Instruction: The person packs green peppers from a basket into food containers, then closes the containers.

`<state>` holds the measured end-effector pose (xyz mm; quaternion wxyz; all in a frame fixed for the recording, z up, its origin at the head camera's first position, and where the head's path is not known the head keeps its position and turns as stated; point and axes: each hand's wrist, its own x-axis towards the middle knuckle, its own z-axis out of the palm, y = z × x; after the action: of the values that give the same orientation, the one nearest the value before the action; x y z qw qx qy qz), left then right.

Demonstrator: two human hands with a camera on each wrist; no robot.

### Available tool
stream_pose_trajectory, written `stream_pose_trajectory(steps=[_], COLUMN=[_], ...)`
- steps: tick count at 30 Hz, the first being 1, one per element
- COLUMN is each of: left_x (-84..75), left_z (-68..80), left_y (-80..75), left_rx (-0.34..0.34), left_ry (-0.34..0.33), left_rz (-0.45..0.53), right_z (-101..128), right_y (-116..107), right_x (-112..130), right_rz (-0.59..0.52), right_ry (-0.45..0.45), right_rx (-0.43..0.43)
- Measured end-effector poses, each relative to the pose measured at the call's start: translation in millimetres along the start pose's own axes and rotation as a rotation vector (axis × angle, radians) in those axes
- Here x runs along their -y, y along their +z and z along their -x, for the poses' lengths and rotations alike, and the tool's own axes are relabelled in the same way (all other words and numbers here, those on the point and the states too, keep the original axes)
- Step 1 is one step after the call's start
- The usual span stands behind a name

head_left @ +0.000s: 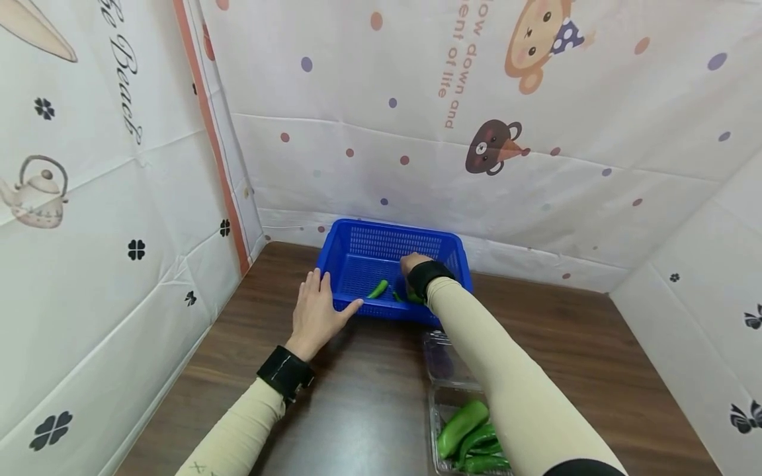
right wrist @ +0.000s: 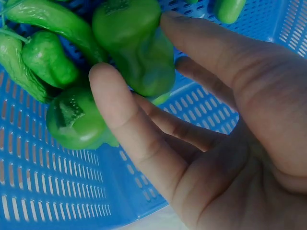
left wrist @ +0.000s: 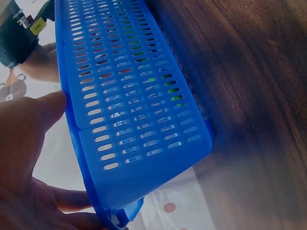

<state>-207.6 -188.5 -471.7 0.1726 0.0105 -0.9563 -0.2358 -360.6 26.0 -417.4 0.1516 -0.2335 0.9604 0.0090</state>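
A blue plastic basket [head_left: 389,229] with slotted walls stands against the back wall. My left hand [head_left: 318,311] rests at its near left corner, fingers spread, the thumb on the front rim. Inside the basket my right hand [right wrist: 192,115] holds a large green bell pepper [right wrist: 139,52] between thumb and fingers. Another round green pepper [right wrist: 74,120] lies just below it, beside several long, wrinkled green peppers [right wrist: 53,19]. A small green pepper [head_left: 378,289] lies apart, near the front wall of the basket. In the head view the right wrist hides part of the contents.
In front of the basket, an opened clear plastic box [head_left: 433,430] holds several green peppers [head_left: 464,430], partly covered by the right forearm. Its clear lid [head_left: 437,370] lies folded back toward the basket. Printed cloth walls [head_left: 369,172] enclose the brown wooden table [head_left: 357,396].
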Motion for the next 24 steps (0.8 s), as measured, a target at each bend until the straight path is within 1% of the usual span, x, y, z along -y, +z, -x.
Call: stream_pose_trajectory(steps=[3,7,10,14,20,24], left_x=[0.7,1.8,2.3,2.6,2.0,1.4], left_z=[-0.2,-0.3,0.0,1.3,2.3,0.9], left_y=[-0.2,-0.2,0.2,0.4,0.4,-0.4], left_rx=[0.003,0.002,0.009,0.017,0.015,0.015], left_ry=[-0.004,-0.009,-0.016,-0.023,-0.021,-0.013], left_rz=[0.002,0.002,0.003,0.008,0.018,0.015], right_z=[1,9,14,11,1,4], right_y=[-1,-6,-8,-4,2,-3], right_x=[3,10,14,14,14,18], right_rz=[-0.003,-0.034,-0.047,-0.035,0.077,0.123], right_ry=[-0.006,-0.041,-0.074,-0.090,-0.091,-0.107], right_rx=[0.001,0.007,-0.014,-0.051,-0.047,-0.020])
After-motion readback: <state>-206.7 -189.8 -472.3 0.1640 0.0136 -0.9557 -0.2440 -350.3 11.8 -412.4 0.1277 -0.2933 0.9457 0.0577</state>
